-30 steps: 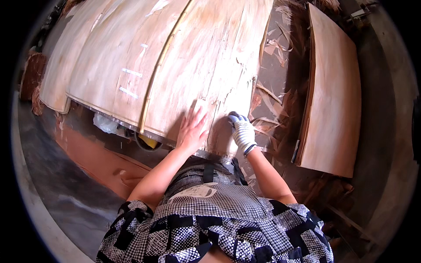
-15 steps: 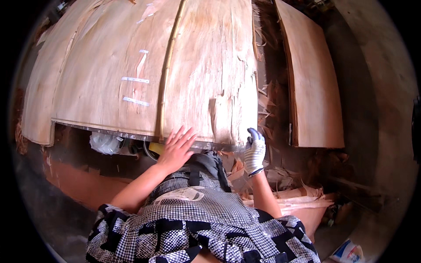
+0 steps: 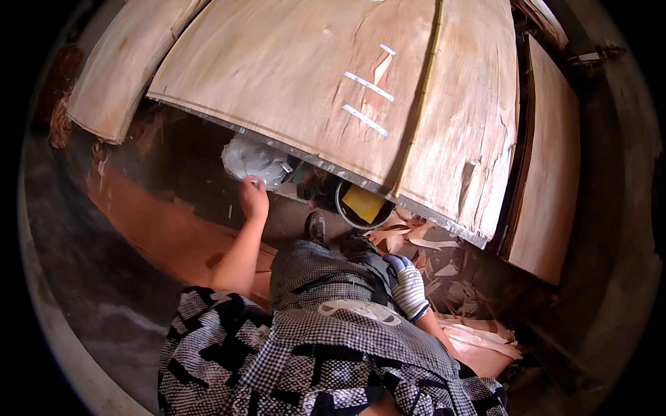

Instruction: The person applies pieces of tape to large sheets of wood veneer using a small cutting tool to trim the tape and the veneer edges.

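My bare left hand [image 3: 254,198] reaches below the near edge of the veneer sheet [image 3: 291,83], beside a clear plastic bag [image 3: 253,158]. Its fingers are curled together at the bag's lower edge; a small pale bit shows at the fingertips, too small to name. Against my thigh lies my right hand [image 3: 409,286] in a striped white glove with blue-grey fingers, holding nothing that I can see. Strips of white tape [image 3: 368,86] cross a split in the sheet. A thin bamboo-like stick [image 3: 420,97] lies lengthwise on the sheet, right of the tape.
A bucket [image 3: 340,201] with a yellow piece [image 3: 364,204] inside stands under the sheet's edge. Veneer scraps [image 3: 416,236] litter the floor. More wood sheets stand at the left [image 3: 128,62] and the right [image 3: 548,166]. A brownish sheet [image 3: 152,229] lies on the floor at left.
The view has swung left. My left hand has left the sheet's front edge for the bag, its fingers now curled. My right hand has dropped from the sheet's corner to my thigh.
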The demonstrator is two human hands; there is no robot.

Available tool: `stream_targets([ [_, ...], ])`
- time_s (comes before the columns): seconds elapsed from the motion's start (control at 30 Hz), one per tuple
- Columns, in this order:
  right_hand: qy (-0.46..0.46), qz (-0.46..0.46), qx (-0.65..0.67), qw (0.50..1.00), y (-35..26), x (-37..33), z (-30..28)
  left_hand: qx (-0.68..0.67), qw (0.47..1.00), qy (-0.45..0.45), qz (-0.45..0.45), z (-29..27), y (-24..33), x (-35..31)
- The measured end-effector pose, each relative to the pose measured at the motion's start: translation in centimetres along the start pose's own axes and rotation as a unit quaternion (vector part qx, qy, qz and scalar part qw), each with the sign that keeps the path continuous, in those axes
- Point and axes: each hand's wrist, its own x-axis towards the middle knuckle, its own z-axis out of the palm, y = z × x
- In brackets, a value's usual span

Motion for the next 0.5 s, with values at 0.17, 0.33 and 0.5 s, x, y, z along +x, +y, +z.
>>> stream_targets([
  [0.17, -0.033, 0.011, -0.015, 0.999, -1.0, 0.6, 0.2, -0.209, 0.899, -0.159, -0.352, 1.9, -2.8, 4.1],
  [0.33, 0.009, 0.04, 0.069, 0.997, -2.2, 2.6, -0.5, -0.507, 0.708, -0.379, -0.313, -3.4, 5.0, 0.2],
  [0.5, -0.033, 0.035, 0.41, 0.911, -5.2, 7.2, 4.2, -0.522, 0.683, -0.504, -0.091, -9.6, 14.5, -8.3],
])
